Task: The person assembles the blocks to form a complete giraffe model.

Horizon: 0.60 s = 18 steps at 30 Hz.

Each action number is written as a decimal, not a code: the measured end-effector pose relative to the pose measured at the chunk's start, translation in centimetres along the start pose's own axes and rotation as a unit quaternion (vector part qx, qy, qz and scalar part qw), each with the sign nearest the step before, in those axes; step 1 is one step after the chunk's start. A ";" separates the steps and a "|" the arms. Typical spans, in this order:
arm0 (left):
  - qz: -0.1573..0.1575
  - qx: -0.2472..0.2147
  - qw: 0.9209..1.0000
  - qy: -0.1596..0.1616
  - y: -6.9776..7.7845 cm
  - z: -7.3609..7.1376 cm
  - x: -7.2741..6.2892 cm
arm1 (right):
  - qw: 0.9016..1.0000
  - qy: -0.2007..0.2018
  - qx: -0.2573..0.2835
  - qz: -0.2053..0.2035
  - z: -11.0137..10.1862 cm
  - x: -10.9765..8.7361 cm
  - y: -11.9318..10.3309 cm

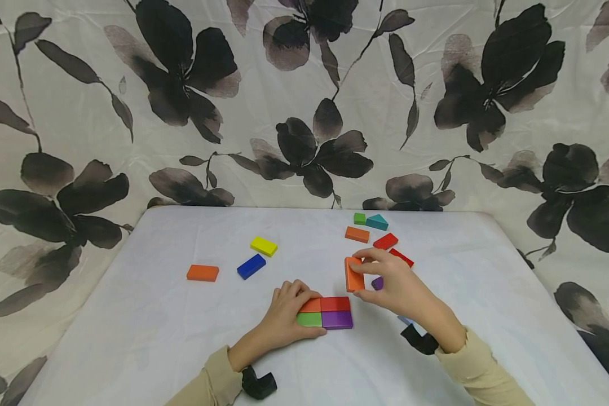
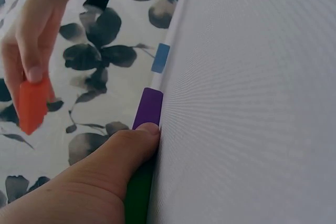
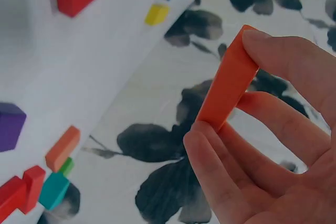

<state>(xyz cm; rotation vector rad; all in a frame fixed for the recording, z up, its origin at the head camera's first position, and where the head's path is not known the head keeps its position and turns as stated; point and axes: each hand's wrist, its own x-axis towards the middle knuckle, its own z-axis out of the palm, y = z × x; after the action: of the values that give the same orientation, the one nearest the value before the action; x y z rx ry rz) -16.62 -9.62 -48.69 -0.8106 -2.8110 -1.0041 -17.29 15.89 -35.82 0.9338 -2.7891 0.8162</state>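
In the head view my left hand holds the left end of a flat two-by-two cluster of blocks, thumb along the near side and fingers over the far side. The cluster has an orange block and a red block behind, a green block and a purple block in front. My right hand pinches another orange block between thumb and fingertips, tilted on end just beyond the cluster's right side. The right wrist view shows that orange block raised in the fingers.
On the left lie an orange block, a blue block and a yellow block. At the back right are a small green block, a teal triangle, an orange block and red blocks. A purple block is partly hidden behind my right hand.
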 end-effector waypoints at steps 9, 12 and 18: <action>0.000 0.001 1.000 -0.007 -0.1 0.1 0.0 | 0.996 -0.085 -0.014 -0.009 2.8 -4.0 -1.4; 0.000 0.002 1.000 -0.007 -0.1 0.1 0.0 | 0.994 -0.111 -0.009 -0.018 4.0 -5.2 -1.5; 0.005 0.004 1.000 0.000 -0.2 0.1 0.0 | 0.990 -0.137 0.005 -0.023 6.2 -6.7 -1.3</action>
<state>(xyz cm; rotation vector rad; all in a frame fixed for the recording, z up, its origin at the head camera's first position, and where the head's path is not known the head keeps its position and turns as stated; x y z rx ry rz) -16.71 -9.70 -48.90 -0.8238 -2.8062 -0.9903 -10.61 15.44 -42.12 1.1925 -2.9787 0.7476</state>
